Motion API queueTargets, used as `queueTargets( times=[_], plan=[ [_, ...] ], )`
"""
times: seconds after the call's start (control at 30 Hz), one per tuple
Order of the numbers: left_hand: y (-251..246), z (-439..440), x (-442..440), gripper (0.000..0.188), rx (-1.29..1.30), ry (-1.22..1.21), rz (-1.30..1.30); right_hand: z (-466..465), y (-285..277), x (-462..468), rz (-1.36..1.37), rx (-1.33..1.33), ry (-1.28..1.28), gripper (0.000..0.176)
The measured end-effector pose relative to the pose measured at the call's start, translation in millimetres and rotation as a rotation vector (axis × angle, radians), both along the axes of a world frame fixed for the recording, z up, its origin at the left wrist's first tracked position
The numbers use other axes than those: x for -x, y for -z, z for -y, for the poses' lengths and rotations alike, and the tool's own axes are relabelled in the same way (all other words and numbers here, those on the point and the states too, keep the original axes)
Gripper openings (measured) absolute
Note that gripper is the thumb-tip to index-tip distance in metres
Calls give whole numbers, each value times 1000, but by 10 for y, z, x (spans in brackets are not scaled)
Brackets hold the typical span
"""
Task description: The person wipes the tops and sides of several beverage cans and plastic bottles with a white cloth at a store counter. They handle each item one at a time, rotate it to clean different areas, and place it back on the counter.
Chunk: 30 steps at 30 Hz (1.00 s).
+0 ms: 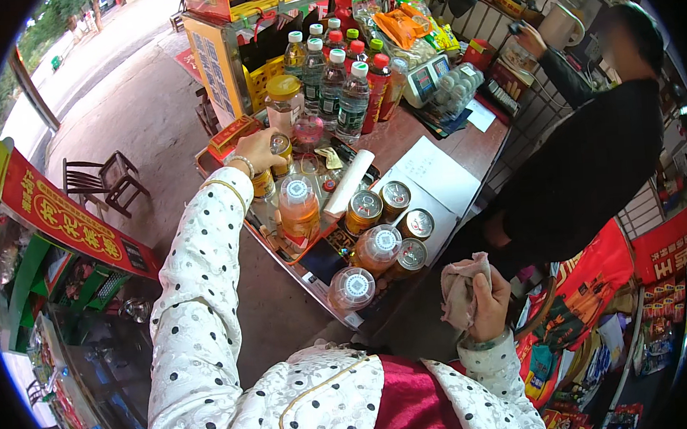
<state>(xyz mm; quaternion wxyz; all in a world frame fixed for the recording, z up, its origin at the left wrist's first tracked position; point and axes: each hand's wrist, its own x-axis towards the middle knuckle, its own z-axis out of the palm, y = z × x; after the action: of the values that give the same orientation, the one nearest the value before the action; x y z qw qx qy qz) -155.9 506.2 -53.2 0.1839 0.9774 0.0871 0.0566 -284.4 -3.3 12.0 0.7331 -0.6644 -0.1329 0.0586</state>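
My left hand (pixel 257 151) reaches over the far left part of the table and grips a gold drink can (pixel 281 149). Just below it stands another gold can (pixel 264 186). In my right hand (pixel 490 310), off the table's near right side, is a crumpled greyish-pink cloth (pixel 461 297). Several gold cans (pixel 364 208) stand upright at the near end, grouped with orange drink bottles (pixel 377 250). A further orange bottle (pixel 299 210) stands nearer the left edge. To its right lies a white plastic roll (pixel 349 182).
Water bottles (pixel 333 89) and red-capped bottles (pixel 376 89) crowd the table's (pixel 476 145) far side, beside a yellow-lidded jar (pixel 285 102) and a scale (pixel 424 83). A person in dark clothes (pixel 578 156) stands at the right. A wooden chair (pixel 111 177) stands left; packaged goods (pixel 588 293) flank my right.
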Motion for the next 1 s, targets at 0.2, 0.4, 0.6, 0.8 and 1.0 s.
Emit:
queueTargets(
  times=[0.2,0.4,0.6,0.8,1.0],
  plan=[
    [100,-77,-50,68,-76,-5,19,-58,68,156,0,40,2,34],
    [-57,29,160,74,-100,21,155,44,71,189,7,51,-29,37],
    [-80,72,565,42,179,-137,508,168,62,149,-127,19,68,30],
    [-193,393,1340,25,330,-182,702,-19,160,105,-12,288,-12,39],
    [44,1102,2184,27,595,-189,802,-170,320,-161,286,798,39,46]
  ],
)
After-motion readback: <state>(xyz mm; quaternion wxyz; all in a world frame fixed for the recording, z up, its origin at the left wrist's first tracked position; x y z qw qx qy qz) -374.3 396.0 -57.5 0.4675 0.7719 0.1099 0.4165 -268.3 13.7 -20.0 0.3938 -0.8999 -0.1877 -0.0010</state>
